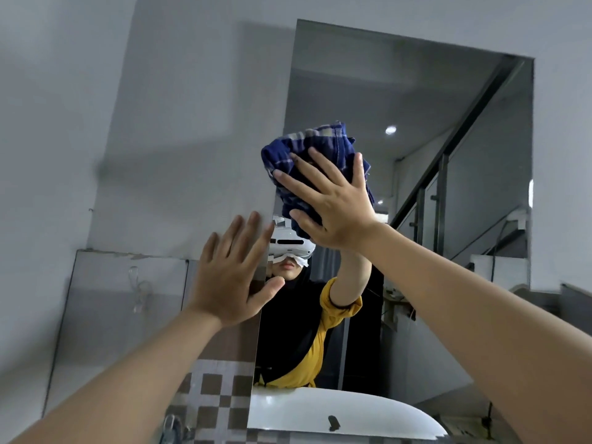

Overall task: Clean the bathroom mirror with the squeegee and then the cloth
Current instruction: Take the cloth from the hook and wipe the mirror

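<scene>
The cloth (315, 149) is blue with pale checks, and it is bunched up into a lump. It sits against the glass of the mirror (416, 100), close to the mirror's left edge and about halfway up. A bit of the cloth pokes out past that edge, over the gray wall (160, 91).

The right hand (333, 203) is pressed flat on the cloth. Its fingers are spread wide and point up and to the left, so the hand is not curled around the cloth. It just pushes the cloth onto the glass with the palm and fingers. The right arm comes up from the bottom right corner and is stretched out long and straight.

The left hand (234, 277) is lower down, at the same left edge of the mirror. It is open too, with the fingers up and a little apart, and the thumb sticks out to the right over the glass. It holds nothing. The palm faces the wall and the mirror's edge, but I cannot tell if it is really touching them. The left arm comes up from the bottom left corner.

In the mirror you can see a person in a yellow and black top with one arm lifted up. Below the mirror's bottom edge is a white sink (320, 411). To the left of it the wall has brown and white square tiles (217, 395).
</scene>
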A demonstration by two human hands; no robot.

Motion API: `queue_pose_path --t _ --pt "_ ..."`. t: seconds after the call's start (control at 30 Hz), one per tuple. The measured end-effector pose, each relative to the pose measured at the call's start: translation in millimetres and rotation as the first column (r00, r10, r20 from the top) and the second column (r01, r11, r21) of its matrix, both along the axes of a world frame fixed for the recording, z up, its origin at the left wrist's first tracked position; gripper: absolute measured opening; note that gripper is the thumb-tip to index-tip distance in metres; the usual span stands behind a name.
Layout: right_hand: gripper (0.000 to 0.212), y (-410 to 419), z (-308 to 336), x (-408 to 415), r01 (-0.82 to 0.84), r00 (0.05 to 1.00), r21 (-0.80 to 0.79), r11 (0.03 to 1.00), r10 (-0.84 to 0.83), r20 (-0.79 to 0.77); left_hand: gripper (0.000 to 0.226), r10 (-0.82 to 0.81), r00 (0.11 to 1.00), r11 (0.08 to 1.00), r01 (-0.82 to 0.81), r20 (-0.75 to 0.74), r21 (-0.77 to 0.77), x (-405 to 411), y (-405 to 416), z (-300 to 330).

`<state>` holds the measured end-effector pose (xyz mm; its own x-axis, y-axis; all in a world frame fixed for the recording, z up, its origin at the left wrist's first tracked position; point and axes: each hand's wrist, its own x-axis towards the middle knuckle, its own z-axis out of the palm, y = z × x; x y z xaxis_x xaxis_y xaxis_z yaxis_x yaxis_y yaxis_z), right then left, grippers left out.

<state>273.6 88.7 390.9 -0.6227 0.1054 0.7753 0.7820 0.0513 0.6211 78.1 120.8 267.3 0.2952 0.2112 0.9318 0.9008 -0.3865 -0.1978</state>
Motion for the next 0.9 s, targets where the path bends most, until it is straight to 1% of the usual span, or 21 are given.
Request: queue_pose_path --t 0.07,0.23,0.33,0.4,0.47,0.57,0.7,0.77,0.8,0.9 --pt "0.059 -0.6 -2.5 6.1 0.003 0.999 -0.002 1.0 -0.003 0.041 0.078 0.001 1.0 1.0 -0.001 0.006 0.004 0.2 0.4 -0.3" --pt "0.059 -6.5 -10.3 30.6 0.011 0.998 -0.008 1.0 -0.011 0.068 0.077 0.026 1.0 0.999 -0.026 -0.005 0.02 -0.9 0.8 0.3" --pt "0.06 -9.7 -14.5 55.7 0.036 0.998 -0.006 0.999 -0.035 0.061 0.078 0.047 0.999 0.999 -0.047 0.0 0.009 -0.7 2.2 0.1" --pt "0.06 -12.1 -16.5 75.8 0.054 0.998 -0.005 0.999 -0.054 0.025 0.078 0.056 0.998 0.998 -0.056 0.001 0.01 -0.5 3.4 0.1" --pt "0.06 -15.5 -17.2 96.2 0.065 0.997 0.0 0.998 -0.065 -0.043 0.078 0.064 0.998 0.998 -0.064 0.001 0.02 -0.5 4.1 -0.2" --pt "0.06 -20.5 -20.1 125.8 0.056 0.98 0.001 0.998 -0.054 -0.191 0.078 0.074 0.997 0.997 -0.074 0.007 0.036 0.0 4.9 -1.9" --pt "0.06 -25.2 -26.9 158.5 0.033 0.917 0.026 0.999 -0.02 -0.398 0.077 0.071 0.997 0.994 -0.073 0.024 0.081 1.4 6.0 -4.5" --pt "0.062 -28.5 -30.5 174.2 0.022 0.848 0.036 0.999 0.001 -0.53 0.076 0.074 0.997 0.992 -0.077 0.039 0.104 2.7 5.6 -6.7" --pt "0.062 -29.9 -32.7 182.1 0.023 0.8 0.045 0.999 0.009 -0.6 0.076 0.076 0.996 0.99 -0.08 0.046 0.114 3.3 5.6 -7.6" --pt "0.065 -35.6 -43.2 196.1 0.02 0.622 0.064 0.998 0.038 -0.782 0.076 0.069 0.996 0.99 -0.076 0.059 0.115 4.0 5.7 -8.4"
